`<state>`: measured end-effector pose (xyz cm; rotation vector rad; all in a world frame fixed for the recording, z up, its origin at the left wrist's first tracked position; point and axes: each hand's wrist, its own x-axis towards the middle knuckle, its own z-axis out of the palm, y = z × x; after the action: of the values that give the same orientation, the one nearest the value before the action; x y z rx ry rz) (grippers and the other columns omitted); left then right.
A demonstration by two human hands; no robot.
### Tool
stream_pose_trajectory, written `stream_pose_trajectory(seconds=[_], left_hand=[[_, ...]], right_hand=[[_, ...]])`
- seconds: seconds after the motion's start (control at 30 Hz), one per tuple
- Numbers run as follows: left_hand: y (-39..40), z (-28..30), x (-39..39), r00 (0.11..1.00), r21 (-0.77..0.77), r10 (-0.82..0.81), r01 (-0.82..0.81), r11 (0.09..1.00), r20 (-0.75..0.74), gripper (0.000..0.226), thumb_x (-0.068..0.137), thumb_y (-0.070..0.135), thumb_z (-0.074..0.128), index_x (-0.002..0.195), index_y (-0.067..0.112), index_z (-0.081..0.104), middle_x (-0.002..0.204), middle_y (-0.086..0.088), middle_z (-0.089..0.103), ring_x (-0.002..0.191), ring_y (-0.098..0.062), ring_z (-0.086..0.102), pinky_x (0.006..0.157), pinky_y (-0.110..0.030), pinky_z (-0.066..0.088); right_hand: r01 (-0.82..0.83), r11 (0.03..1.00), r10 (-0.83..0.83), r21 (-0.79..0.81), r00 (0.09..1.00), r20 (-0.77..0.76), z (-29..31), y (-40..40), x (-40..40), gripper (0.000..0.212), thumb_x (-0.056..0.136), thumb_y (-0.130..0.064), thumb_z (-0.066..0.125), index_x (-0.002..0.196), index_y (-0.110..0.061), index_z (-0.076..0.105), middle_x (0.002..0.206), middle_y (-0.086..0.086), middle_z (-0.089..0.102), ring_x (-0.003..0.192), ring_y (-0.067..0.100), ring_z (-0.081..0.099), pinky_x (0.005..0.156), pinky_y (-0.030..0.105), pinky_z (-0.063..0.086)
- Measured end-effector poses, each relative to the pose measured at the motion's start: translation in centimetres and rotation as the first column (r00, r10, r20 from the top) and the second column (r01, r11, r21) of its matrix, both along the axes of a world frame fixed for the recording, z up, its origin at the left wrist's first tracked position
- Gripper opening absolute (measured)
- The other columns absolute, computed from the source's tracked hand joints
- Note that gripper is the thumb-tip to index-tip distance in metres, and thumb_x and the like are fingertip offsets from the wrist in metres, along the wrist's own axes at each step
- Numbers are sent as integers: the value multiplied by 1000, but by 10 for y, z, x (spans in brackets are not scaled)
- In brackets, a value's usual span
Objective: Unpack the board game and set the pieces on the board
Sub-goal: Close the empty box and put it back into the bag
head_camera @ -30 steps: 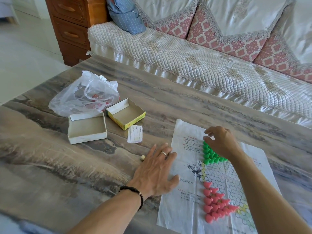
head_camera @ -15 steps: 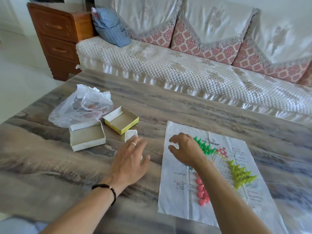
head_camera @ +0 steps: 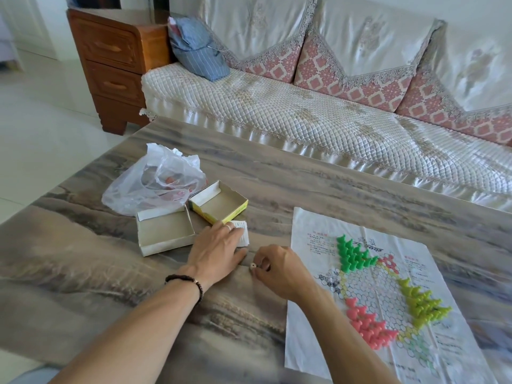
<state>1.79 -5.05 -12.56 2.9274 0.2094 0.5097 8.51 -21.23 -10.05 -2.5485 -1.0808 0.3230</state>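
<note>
Far left on the table point(head_camera: 69, 273): clear plastic bag point(head_camera: 155, 184), crumpled, something reddish inside, can't tell what. Just in front of it, a white box half point(head_camera: 166, 235), open side up. Touching its right corner, a yellow box half point(head_camera: 219, 205), also open side up.

Next: left hand point(head_camera: 214, 252), palm down, fingers straight & together, lying flat on a small paper slip point(head_camera: 242, 235) w/ tips near the yellow box half. Ring on one finger, dark bead bracelet point(head_camera: 187, 281) at the wrist.

Just right of the left thumb: small pale die point(head_camera: 252, 266) on the table, btwn the two hands. Right hand point(head_camera: 279, 268) is curled in narrow, fingertips point(head_camera: 256, 273) touching the die; looks like a pinch on it, die not lifted off the surface.

Right of that: paper board point(head_camera: 310, 342), a thin printed sheet lying flat, star grid in the middle, text blocks at the edges. Right forearm crosses its near-left part. Pieces on it in 3 triangle groups: green pieces point(head_camera: 353, 254) at the far-left star point, pink pieces point(head_camera: 368, 325) at the near-left point, yellow-green pieces point(head_camera: 421, 303) at the right point. All pieces upright, packed close.

Behind the table: sofa point(head_camera: 304, 115) w/ quilted cover, blue striped cloth bundle point(head_camera: 196, 51) on its left end, wooden drawer unit point(head_camera: 113, 62) beside it.
</note>
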Motion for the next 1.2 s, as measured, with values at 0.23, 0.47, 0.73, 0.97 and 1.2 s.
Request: stream_pose_trajectory(seconds=[0.23,0.47,0.73,0.97,1.2], left_hand=[[-7,2,2,993,124,-85,74,990,86,25,67,4,80,64,16,59,66,-1,58,63,-23,54,42,-26,29],[22,34,-47,929,29,-43,34,999,367,19,94,16,58,75,16,59,69,4,54,64,-17,52,41,-33,42],[98,29,-114,915,115,98,-154,981,392,14,87,8,66,75,15,64,77,3,56,71,-17,53,52,-30,45],[103,-7,-106,965,-93,147,-129,987,217,20,86,33,58,80,18,70,96,3,62,99,-17,53,63,-30,53],[99,-10,-103,987,-189,90,-64,980,136,9,88,20,62,89,15,70,104,2,58,96,-16,57,64,-37,55]], right_hand=[[46,998,-45,47,999,-6,-5,0,1,10,79,-27,61,84,-20,66,80,-4,66,80,17,62,71,31,51],[211,956,-181,202,971,-157,13,26,-2,8,78,-28,65,72,-23,63,61,-11,57,64,10,54,59,23,42],[63,941,-25,332,993,-117,21,123,-34,6,82,-27,63,80,-21,63,60,-12,54,59,6,49,59,22,38],[57,970,-74,234,995,61,18,141,-16,21,85,-25,57,100,-13,66,100,-2,58,88,23,58,71,30,44],[41,994,-26,-104,989,146,10,103,-2,15,84,-21,47,80,-9,57,87,4,56,82,32,56,67,36,47]])
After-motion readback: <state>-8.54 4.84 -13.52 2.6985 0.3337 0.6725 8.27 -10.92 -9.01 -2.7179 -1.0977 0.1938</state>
